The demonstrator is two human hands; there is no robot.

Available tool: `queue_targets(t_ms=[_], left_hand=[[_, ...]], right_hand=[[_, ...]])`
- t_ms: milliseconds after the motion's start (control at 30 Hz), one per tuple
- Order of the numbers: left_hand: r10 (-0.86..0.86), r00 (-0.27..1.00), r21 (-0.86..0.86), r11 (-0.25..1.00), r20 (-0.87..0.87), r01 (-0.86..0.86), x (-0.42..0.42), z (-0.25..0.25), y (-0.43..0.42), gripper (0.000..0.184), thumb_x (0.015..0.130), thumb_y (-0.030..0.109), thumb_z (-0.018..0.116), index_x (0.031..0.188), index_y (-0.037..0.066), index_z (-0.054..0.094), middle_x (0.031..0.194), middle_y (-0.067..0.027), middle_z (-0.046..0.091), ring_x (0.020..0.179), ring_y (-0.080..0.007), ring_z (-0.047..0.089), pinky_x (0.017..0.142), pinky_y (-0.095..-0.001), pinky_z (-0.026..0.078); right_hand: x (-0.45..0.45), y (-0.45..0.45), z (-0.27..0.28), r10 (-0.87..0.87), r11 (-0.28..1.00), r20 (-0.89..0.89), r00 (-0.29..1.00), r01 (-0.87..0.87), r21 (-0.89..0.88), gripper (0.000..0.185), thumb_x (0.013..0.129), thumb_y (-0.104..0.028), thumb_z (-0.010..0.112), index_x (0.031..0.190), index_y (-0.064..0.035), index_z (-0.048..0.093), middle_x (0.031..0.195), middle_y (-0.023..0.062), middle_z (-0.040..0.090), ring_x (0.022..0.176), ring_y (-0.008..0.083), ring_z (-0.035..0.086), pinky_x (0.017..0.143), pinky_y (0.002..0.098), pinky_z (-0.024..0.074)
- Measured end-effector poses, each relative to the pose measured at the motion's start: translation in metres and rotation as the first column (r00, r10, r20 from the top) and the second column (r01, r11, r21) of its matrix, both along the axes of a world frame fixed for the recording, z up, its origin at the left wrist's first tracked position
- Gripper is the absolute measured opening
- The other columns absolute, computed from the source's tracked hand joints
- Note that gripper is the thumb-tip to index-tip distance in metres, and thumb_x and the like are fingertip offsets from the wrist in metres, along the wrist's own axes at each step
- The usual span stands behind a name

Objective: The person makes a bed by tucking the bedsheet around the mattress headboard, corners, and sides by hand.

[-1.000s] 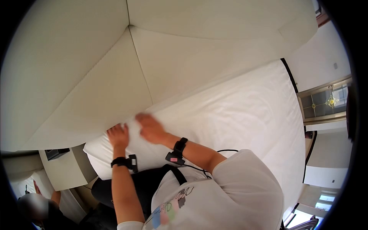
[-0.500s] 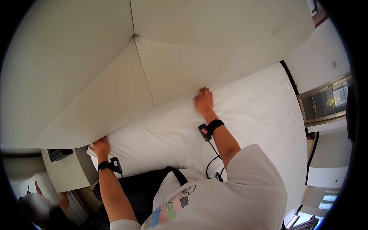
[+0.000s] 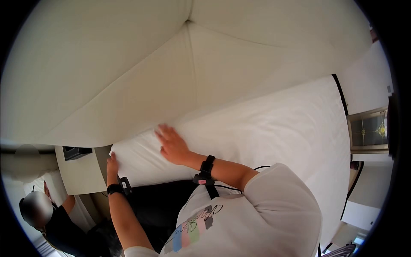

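Note:
A white sheet (image 3: 265,124) covers the bed, with soft wrinkles across it, and its upper edge runs along a padded cream headboard (image 3: 145,90). My left hand (image 3: 112,163) is at the sheet's left corner, beside the bedside cabinet; its fingers point up, and what they may hold there is too small to make out. My right hand (image 3: 172,144) is over the sheet close to the headboard, fingers spread and slightly blurred, holding nothing. Both wrists wear black straps with small boxes.
A cream bedside cabinet (image 3: 81,173) with a black box (image 3: 77,152) on it stands at the left. Beyond it, at lower left, is another person (image 3: 64,227) in dark clothing. Glass-panelled doors (image 3: 370,130) show at the far right.
My right hand first moved right along the headboard edge, then came back left. My left hand has moved left to the sheet's corner. The view has shifted, showing more of the other person.

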State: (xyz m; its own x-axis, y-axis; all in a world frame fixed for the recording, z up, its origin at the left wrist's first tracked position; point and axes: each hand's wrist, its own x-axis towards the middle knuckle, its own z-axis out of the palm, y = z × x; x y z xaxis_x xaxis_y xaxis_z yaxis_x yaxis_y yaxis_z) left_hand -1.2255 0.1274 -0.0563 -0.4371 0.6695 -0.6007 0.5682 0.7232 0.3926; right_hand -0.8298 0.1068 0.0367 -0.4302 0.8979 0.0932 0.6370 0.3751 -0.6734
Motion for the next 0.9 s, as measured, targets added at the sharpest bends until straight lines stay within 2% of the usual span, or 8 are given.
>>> queue_targets(t_ms=[33,167,233,300,500,667,767,900], left_hand=[[0.013,1.0,-0.004,1.0,0.001,-0.013,0.005,0.003,-0.007,0.084,0.091,0.066,0.033,0.132,-0.006,0.043,0.135,-0.0311,0.043,0.125,-0.0399,0.044,0.102,-0.0418,0.037],[0.242,0.898,0.136,0.941,0.367,-0.309,0.016,0.003,-0.007,0.083,0.09,0.063,0.04,0.141,-0.002,0.035,0.136,-0.018,0.049,0.126,-0.0274,0.045,0.105,-0.0317,0.032],[0.248,0.895,0.188,0.924,0.371,-0.334,0.024,0.013,-0.001,0.07,0.091,0.054,0.046,0.132,-0.003,0.047,0.129,-0.0166,0.054,0.118,-0.0248,0.05,0.1,-0.0315,0.036],[0.259,0.884,0.24,0.898,0.389,-0.369,0.028,0.02,0.004,0.06,0.091,0.047,0.051,0.125,-0.003,0.056,0.122,-0.0153,0.06,0.111,-0.0223,0.055,0.095,-0.0311,0.04],[0.055,0.99,0.441,0.891,0.129,-0.107,0.004,0.003,0.013,0.025,0.09,0.026,0.059,0.077,0.005,0.062,0.058,0.0033,0.048,0.05,-0.0069,0.041,0.045,-0.0259,0.032],[0.154,0.777,0.168,0.933,0.611,-0.318,-0.005,0.029,0.002,0.018,0.088,0.033,0.058,0.089,0.014,0.061,0.074,0.0061,0.054,0.066,-0.0077,0.051,0.063,-0.0281,0.043],[0.209,0.507,-0.168,0.978,0.836,-0.126,-0.035,0.026,-0.007,0.038,0.087,0.039,0.06,0.114,0.013,0.053,0.108,-0.0005,0.055,0.106,-0.0158,0.05,0.09,-0.0461,0.043],[-0.01,0.534,-0.074,0.988,0.845,0.135,-0.045,0.019,-0.011,0.055,0.083,0.03,0.072,0.122,0.001,0.048,0.117,-0.0083,0.055,0.109,-0.0185,0.052,0.09,-0.0352,0.047]], right_hand=[[0.003,-0.005,-0.006,-0.264,0.964,0.18,0.948,0.253,0.082,0.057,0.083,-0.017,0.056,0.136,-0.0033,0.042,0.148,0.0229,0.029,0.141,0.0344,0.021,0.115,0.0455,0.0159],[0.006,-0.004,-0.017,-0.2,0.97,0.095,0.975,0.184,0.158,0.052,0.082,-0.013,0.055,0.133,-0.0097,0.046,0.147,0.0171,0.033,0.141,0.0321,0.023,0.116,0.0461,0.0162],[0.001,0.006,-0.012,0.411,0.907,0.023,0.912,-0.406,-0.11,0.051,0.082,-0.011,0.053,0.133,-0.0099,0.046,0.149,0.012,0.032,0.141,0.0297,0.024,0.116,0.0465,0.0173],[-0.007,0.007,-0.001,0.495,0.856,-0.059,0.867,-0.499,-0.138,0.051,0.083,-0.01,0.052,0.134,-0.0104,0.046,0.149,0.011,0.032,0.14,0.0293,0.025,0.115,0.0466,0.0181],[-0.049,-0.006,-0.017,0.05,0.982,0.247,0.968,-0.092,0.163,0.06,0.083,-0.016,0.049,0.141,-0.0069,0.036,0.149,0.0138,0.031,0.139,0.0279,0.029,0.114,0.0461,0.0186],[-0.054,-0.002,-0.023,0.06,0.978,0.325,0.944,-0.121,0.172,0.063,0.078,-0.017,0.047,0.14,-0.0072,0.037,0.148,0.0104,0.035,0.136,0.0242,0.033,0.113,0.0458,0.0194],[-0.055,0.001,-0.025,0.047,0.974,0.333,0.942,-0.117,0.193,0.065,0.076,-0.016,0.047,0.139,-0.0089,0.038,0.147,0.0088,0.036,0.136,0.0231,0.034,0.113,0.0457,0.0195],[-0.064,0.005,-0.035,0.026,0.987,0.364,0.931,-0.081,0.138,0.068,0.071,-0.014,0.046,0.139,-0.0111,0.04,0.147,0.007,0.037,0.135,0.0227,0.034,0.113,0.0461,0.019]])
